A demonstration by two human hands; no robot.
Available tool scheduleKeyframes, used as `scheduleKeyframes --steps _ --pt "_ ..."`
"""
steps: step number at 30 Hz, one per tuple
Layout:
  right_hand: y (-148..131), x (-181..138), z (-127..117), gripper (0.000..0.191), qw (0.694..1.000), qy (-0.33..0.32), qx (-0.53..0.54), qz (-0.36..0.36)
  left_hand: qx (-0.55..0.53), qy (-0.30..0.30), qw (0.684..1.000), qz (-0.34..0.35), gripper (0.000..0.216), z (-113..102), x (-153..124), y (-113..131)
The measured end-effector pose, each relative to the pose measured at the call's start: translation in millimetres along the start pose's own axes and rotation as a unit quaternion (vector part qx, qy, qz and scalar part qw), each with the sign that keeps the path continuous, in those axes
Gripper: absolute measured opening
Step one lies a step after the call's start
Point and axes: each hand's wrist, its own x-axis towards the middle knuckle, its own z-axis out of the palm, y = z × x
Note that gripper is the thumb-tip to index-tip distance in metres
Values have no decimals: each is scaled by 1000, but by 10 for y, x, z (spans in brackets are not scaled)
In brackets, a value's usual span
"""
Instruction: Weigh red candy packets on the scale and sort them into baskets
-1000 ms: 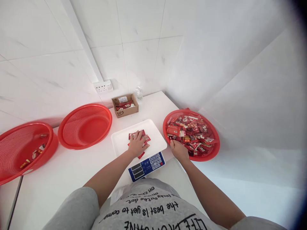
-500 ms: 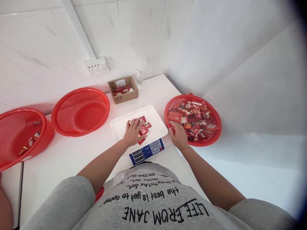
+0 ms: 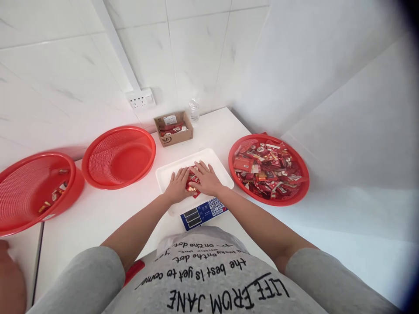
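Note:
A white tray (image 3: 166, 175) sits on a blue digital scale (image 3: 203, 213) in front of me. A small pile of red candy packets (image 3: 192, 183) lies on the tray. My left hand (image 3: 177, 186) rests on the left side of the pile with fingers stretched forward. My right hand (image 3: 206, 179) presses on the right side, fingers spread. Both hands cup the packets between them and most of the pile is hidden under them.
A red basket (image 3: 296, 196) full of red packets stands to the right. Two more red baskets lie to the left: an empty basket (image 3: 118, 155) and a far-left basket (image 3: 32, 192) with a few packets. A cardboard box (image 3: 173, 128), a bottle (image 3: 194, 110) and a wall socket (image 3: 140, 99) are behind.
My right hand left the rim of the full basket and moved left onto the tray, joining my left hand on the packets. The view shifted slightly.

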Motion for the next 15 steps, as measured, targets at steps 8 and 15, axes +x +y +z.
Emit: scheduleKeyframes --steps 8,15 --pt "61 9 171 61 999 3 27 34 -32 67 997 -10 75 139 132 52" --pt "-63 7 153 58 995 52 25 85 -45 90 995 -26 91 176 121 127"
